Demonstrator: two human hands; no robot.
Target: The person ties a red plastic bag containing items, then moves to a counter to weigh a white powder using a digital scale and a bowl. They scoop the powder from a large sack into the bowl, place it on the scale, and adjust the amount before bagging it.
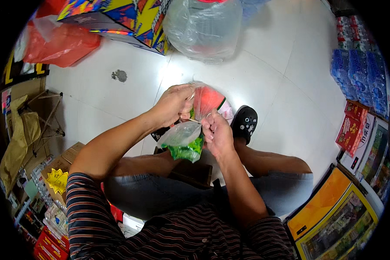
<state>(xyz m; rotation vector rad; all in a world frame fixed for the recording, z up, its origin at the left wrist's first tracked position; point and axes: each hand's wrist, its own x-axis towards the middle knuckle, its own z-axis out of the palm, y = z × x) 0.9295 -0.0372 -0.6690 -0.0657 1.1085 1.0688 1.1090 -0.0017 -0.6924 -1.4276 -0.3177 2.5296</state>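
Note:
Between my legs hangs a clear plastic bag with green printed packaging in its lower part. My left hand grips the bag's gathered upper plastic, fingers curled. My right hand pinches the bag's gathered neck from the other side. A thin pale band or cord stretches between both hands at the neck; whether it loops around is hard to tell. Behind the hands, on the floor side, shows a red, green-edged package, partly seen through the plastic.
A black clog is on my right foot. Ahead on the tiled floor stand a large plastic-wrapped clear container, a colourful carton and a red plastic bag. Bottled-water packs line the right; a folding stool frame stands left.

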